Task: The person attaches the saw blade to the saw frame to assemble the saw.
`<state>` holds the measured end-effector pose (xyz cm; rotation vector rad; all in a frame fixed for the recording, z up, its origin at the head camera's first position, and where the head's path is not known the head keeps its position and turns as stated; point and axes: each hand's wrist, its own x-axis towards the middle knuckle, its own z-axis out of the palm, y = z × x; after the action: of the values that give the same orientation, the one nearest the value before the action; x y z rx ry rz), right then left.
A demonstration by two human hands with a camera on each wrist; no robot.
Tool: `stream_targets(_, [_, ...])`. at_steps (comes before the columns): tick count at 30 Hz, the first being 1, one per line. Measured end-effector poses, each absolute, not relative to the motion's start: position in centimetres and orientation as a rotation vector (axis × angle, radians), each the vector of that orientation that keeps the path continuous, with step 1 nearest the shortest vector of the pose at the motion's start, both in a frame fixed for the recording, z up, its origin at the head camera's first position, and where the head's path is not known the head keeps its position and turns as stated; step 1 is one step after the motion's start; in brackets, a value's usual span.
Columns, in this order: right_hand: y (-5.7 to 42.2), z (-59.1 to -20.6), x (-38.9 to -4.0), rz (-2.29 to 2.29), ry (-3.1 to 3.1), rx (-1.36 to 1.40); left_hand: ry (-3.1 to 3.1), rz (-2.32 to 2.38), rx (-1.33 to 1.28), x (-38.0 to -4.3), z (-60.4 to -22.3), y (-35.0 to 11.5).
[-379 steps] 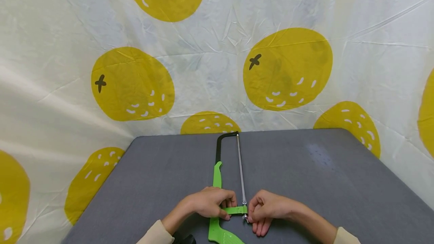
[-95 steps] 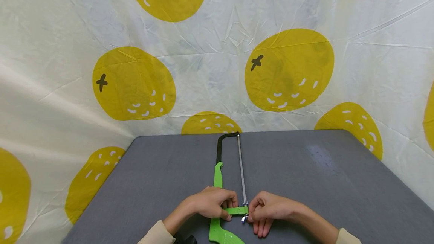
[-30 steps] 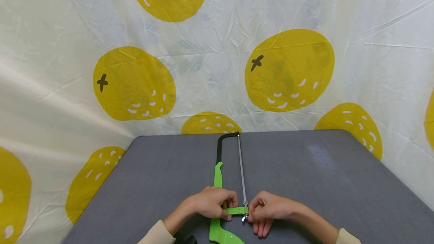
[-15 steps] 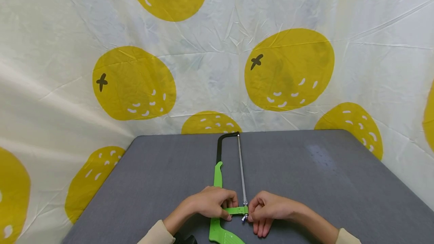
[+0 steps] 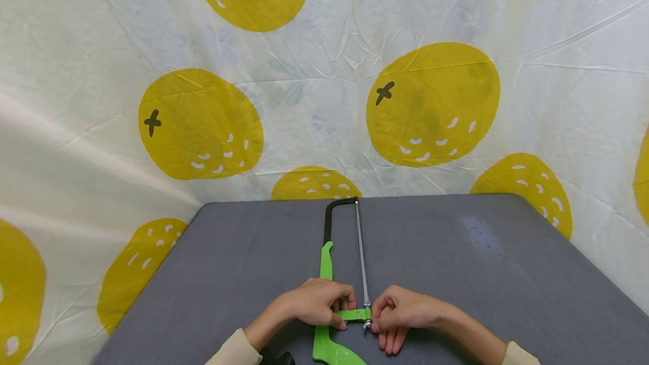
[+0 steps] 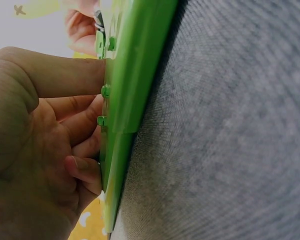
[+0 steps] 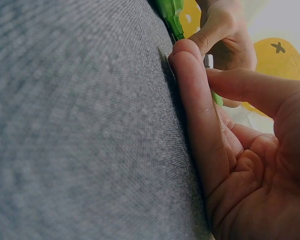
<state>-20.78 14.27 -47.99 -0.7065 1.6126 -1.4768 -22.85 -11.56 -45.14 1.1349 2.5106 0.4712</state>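
A hacksaw [image 5: 326, 261] with a green handle and black front bow lies flat, pointing away from me. Its metal blade [image 5: 361, 258] runs along the right side, ending near me at a green cross arm [image 5: 352, 315] and a small silver wing nut [image 5: 366, 326]. My left hand [image 5: 315, 302] holds the frame at the cross arm, thumb on the near side, fingers beyond; in the left wrist view its thumb presses the green frame [image 6: 135, 65]. My right hand [image 5: 405, 310] has thumb and index finger at the wing nut, lower fingers along the table. Those fingertips partly hide the nut.
Grey cloth covers the table [image 5: 446, 252], with a pale patch at the back right. A white curtain [image 5: 314, 123] printed with yellow fruit hangs behind and at the sides. Something black [image 5: 278, 358] shows beneath the left wrist.
The wing nut's wings stand at a different angle from half a second ago, so it has turned. Both hands and the hacksaw stay in place.
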Motion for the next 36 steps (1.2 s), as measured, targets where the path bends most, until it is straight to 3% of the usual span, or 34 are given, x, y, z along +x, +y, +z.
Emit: stream_targets(36, [14.27,-47.96,-20.57,-1.486,1.65,-0.716,2.506,0.487,1.123,-22.81,-45.1,-11.56])
